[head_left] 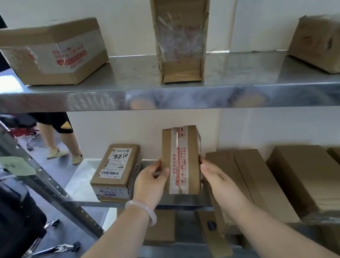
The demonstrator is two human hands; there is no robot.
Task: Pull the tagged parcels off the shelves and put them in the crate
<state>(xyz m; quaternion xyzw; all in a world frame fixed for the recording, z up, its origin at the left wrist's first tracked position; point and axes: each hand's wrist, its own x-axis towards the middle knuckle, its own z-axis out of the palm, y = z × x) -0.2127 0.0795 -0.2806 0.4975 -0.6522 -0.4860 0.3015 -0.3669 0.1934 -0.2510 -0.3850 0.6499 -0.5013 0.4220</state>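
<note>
Shelf levels in view: 3 (upper shelf, middle shelf, lower shelf).
Upper shelf: 3 cardboard boxes: low left box, tall centre box, right box.
Middle shelf: 1 labelled parcel, 1 taped box, at least 3 plain boxes; frame edge cuts that count.
Lower shelf: box count cannot be told.
Hands: 2, left hand and right hand.
Bracelet: 1.
Bystander: 1.

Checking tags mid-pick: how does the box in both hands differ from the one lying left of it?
The held box stands on end between the left hand and right hand; the labelled box lies flat, untouched. The labelled box shows a white barcode label; the held box shows only red-printed tape. Both are brown cardboard.
</note>
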